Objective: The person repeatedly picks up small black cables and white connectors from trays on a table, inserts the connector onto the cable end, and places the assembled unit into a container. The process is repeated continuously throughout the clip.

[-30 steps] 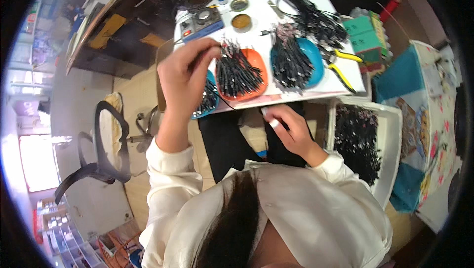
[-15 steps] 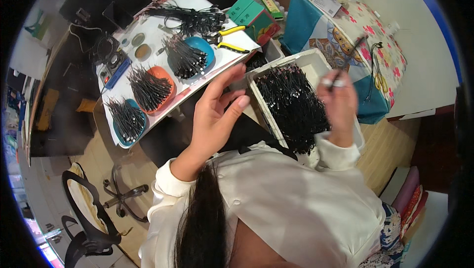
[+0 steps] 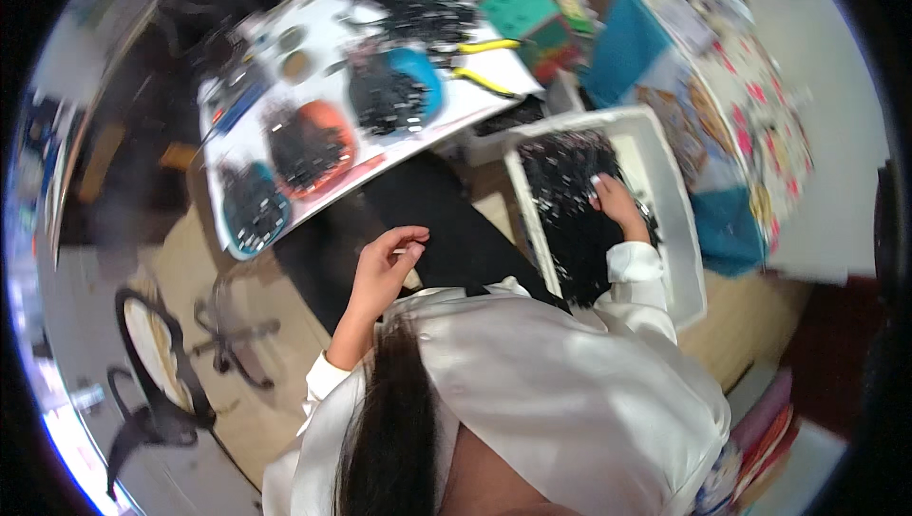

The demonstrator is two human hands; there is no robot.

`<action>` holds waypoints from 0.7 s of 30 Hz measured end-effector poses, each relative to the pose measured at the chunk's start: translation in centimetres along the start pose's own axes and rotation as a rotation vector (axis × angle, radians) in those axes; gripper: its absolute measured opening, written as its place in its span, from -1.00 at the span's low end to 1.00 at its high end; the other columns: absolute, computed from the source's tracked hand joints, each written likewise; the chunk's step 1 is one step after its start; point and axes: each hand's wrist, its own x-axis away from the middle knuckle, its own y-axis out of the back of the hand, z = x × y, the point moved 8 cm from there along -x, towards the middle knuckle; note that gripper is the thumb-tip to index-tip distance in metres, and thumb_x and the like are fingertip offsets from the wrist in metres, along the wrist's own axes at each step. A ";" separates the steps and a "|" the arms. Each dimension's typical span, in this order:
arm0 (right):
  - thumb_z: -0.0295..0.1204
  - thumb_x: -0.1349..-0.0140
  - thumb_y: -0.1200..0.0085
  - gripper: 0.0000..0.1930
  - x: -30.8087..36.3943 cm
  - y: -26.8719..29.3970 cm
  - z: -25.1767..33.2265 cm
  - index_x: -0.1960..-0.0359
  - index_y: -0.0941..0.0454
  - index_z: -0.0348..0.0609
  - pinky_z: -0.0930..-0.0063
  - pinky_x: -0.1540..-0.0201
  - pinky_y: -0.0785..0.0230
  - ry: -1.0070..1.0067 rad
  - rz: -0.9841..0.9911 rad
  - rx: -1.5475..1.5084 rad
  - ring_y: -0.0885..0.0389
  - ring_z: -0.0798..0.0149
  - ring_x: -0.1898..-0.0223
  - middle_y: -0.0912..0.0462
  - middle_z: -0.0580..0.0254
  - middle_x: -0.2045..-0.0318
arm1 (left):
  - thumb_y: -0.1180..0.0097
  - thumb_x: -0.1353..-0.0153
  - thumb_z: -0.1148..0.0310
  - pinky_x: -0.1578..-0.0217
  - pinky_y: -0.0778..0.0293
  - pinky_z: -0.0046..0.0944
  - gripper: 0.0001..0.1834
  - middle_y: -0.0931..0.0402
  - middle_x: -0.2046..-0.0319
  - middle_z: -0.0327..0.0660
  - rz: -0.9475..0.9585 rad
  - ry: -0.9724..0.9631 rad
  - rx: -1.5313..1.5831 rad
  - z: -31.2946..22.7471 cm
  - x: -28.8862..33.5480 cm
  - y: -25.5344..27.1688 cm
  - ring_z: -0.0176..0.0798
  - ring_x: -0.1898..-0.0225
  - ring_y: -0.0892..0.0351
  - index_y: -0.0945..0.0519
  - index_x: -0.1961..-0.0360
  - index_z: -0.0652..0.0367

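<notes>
My right hand (image 3: pixel 617 206) is over the white bin (image 3: pixel 680 264). Its closed fingertips are down at the pile of short black cables (image 3: pixel 567 188), pinching at them; blur hides how many strands are between them. My left hand (image 3: pixel 382 267) hovers above my dark lap, left of the bin. Its fingers are loosely bent with the thumb apart, and nothing shows in them. On the white table ahead, more black cables with light tips fill a left blue tray (image 3: pixel 281 223), an orange tray (image 3: pixel 344 147) and a right blue tray (image 3: pixel 429 88).
Yellow-handled pliers (image 3: pixel 486 79) lie at the table's right edge, near a loose cable bundle (image 3: pixel 418 10). A green box (image 3: pixel 521 12) stands behind. A flower-patterned cloth (image 3: pixel 750 98) covers something right of the bin. An office chair (image 3: pixel 157 354) stands at left.
My right hand, raised with a black cable at the bin's right side, has come down onto the pile. My left hand has lowered toward my lap. The whole view has shifted.
</notes>
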 end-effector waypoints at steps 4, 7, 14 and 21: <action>-0.11 -0.33 0.06 -0.55 -1.5 -1.4 4.6 0.35 -0.60 -0.34 -0.07 0.13 -0.39 0.039 -0.065 0.851 -0.57 -0.28 0.19 -0.62 -0.25 0.32 | -0.08 -0.24 0.57 0.26 -0.43 -0.46 -0.77 -0.60 0.28 -0.26 -0.243 -0.051 0.031 -0.1 1.5 6.6 -0.45 0.29 -0.51 -0.58 0.07 0.31; -0.26 -0.29 -0.01 -0.71 0.4 -2.5 14.3 0.35 -0.55 -0.30 -0.07 0.22 -0.40 0.280 -0.059 0.734 -0.60 -0.23 0.28 -0.61 -0.23 0.40 | -0.12 -0.22 0.51 0.33 -0.44 -0.38 -0.82 -0.60 0.40 -0.22 -0.607 -0.105 -0.293 -1.8 3.0 14.5 -0.41 0.40 -0.53 -0.61 0.16 0.29; -0.35 -0.24 -0.06 -0.82 7.0 -14.1 36.3 0.34 -0.54 -0.24 0.17 0.34 -0.43 0.776 0.211 0.139 -0.61 -0.10 0.40 -0.61 -0.06 0.46 | -0.15 -0.16 0.39 0.33 -0.49 -0.07 -0.87 -0.56 0.42 0.00 -1.039 -0.160 -0.924 -5.8 -0.5 23.3 0.07 0.36 -0.57 -0.59 0.39 0.26; -0.28 -0.20 -0.10 -0.77 3.6 -24.9 47.1 0.39 -0.52 -0.22 0.09 0.34 -0.44 0.912 0.059 0.245 -0.62 -0.07 0.39 -0.63 -0.02 0.47 | -0.18 -0.16 0.31 0.35 -0.48 -0.04 -0.79 -0.54 0.44 -0.01 -1.054 -0.013 -1.087 -4.9 -3.9 24.3 0.08 0.35 -0.57 -0.56 0.48 0.26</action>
